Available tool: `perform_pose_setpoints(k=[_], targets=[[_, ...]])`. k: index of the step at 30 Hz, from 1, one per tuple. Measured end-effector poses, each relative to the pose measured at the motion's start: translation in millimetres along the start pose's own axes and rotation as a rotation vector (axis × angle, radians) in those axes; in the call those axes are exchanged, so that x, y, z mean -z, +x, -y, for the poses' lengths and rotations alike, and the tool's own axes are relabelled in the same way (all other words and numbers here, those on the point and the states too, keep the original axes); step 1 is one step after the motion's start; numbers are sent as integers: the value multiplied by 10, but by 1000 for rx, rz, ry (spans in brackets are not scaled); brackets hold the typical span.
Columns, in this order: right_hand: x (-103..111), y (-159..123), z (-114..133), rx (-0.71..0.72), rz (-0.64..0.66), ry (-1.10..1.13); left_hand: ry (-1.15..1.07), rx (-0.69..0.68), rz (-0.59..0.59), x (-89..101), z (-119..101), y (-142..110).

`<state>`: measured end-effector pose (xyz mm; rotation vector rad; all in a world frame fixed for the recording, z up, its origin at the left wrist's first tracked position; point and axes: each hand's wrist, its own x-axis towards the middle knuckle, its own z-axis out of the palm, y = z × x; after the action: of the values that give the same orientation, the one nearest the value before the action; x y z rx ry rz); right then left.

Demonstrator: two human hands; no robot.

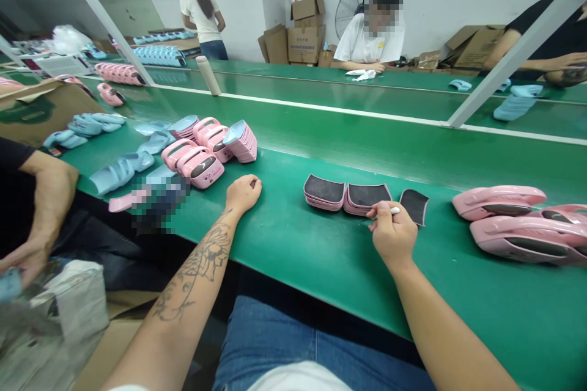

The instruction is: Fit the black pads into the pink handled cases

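Note:
My left hand (244, 193) rests on the green table in a loose fist, with nothing seen sticking out of it. Just beyond it stand glossy pink moulded pieces (202, 168) with dark oval insets, beside a stack of curved pink pieces (243, 142) topped by a light-blue face. In my right hand (393, 233) is a thin tool with a rounded white end (395, 211), pinched between curled fingers; its kind is unclear. Close behind that hand lie two stacks of curved pink pieces with dark tops (324, 188) (367, 194) and a separate dark curved piece (415, 206).
More pink moulded pieces (523, 235) stand at the right. Light-blue pieces (121, 171) lie at the left, near a co-worker's arm (48, 189). A slanted white post (499, 64) and a bottle (208, 76) rise behind the table. Another person (371, 43) sits across from me.

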<state>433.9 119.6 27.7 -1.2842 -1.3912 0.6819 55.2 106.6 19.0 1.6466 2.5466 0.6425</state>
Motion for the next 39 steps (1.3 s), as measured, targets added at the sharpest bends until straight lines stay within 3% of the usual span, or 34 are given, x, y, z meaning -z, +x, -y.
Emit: perform_pose_setpoints(k=[39], targets=[[-4,6,6,16,-13,-32,-5,3,3,16,-18,-11]])
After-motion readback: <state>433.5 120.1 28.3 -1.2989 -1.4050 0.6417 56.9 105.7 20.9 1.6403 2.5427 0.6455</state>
